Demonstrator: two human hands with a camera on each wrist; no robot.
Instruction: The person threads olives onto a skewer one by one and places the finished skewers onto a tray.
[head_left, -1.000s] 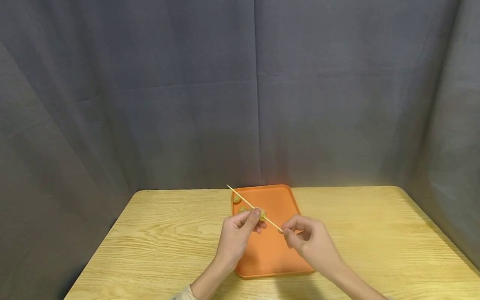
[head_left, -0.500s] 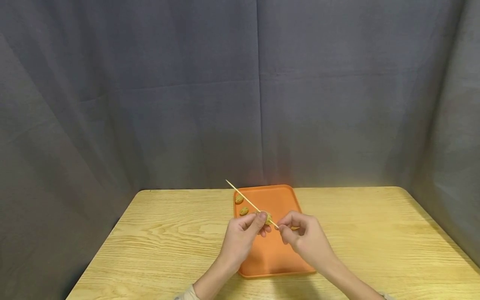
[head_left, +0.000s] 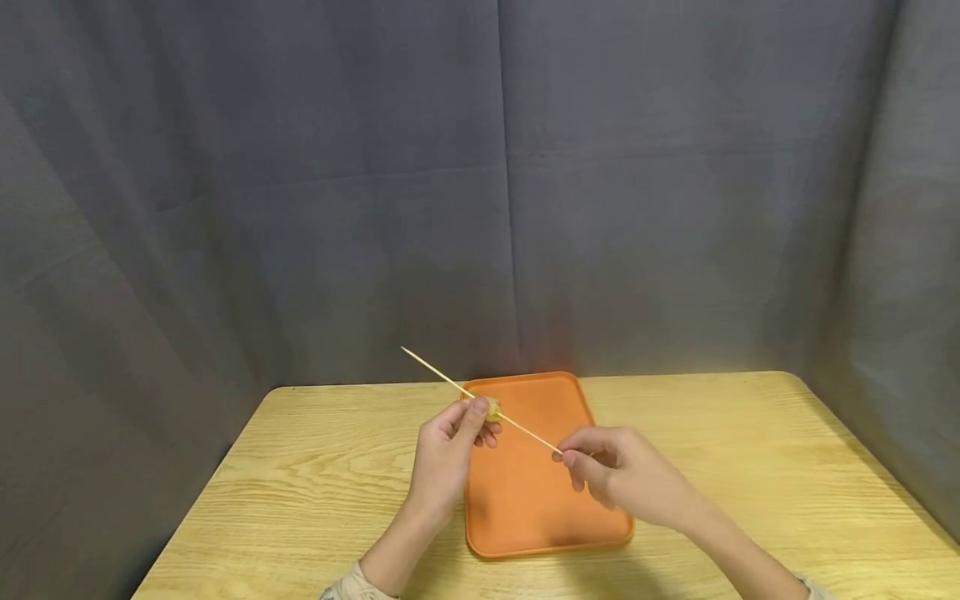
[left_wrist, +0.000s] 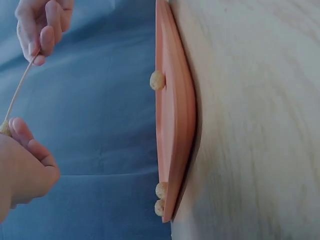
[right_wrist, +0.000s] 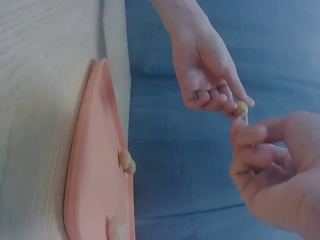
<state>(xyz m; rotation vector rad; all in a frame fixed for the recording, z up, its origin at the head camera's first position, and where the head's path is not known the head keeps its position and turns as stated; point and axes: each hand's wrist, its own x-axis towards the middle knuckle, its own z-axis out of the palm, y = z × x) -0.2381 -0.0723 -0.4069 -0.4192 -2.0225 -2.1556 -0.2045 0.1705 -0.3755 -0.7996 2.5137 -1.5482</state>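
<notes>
My left hand (head_left: 442,458) pinches a small yellowish-brown ball (head_left: 492,409) between thumb and fingers, above the far part of an orange tray (head_left: 536,492). A thin wooden skewer (head_left: 438,370) runs through the ball, its pointed end sticking out to the upper left. At the other end of the skewer, my right hand (head_left: 630,479) holds it with thumb and fingertips. The left wrist view shows a bare length of skewer (left_wrist: 20,90) between the hands. On the tray lie more such balls, one ball (left_wrist: 157,80) apart from a close pair (left_wrist: 161,190); my left hand hides them in the head view.
The tray lies on a light wood-grained table (head_left: 322,467), near the middle of the far edge. Grey curtains (head_left: 375,208) hang behind the table and along both sides.
My left hand has moved up and left with the ball and skewer, covering the balls on the tray. The right hand is now farther from the ball, with more skewer showing between them.
</notes>
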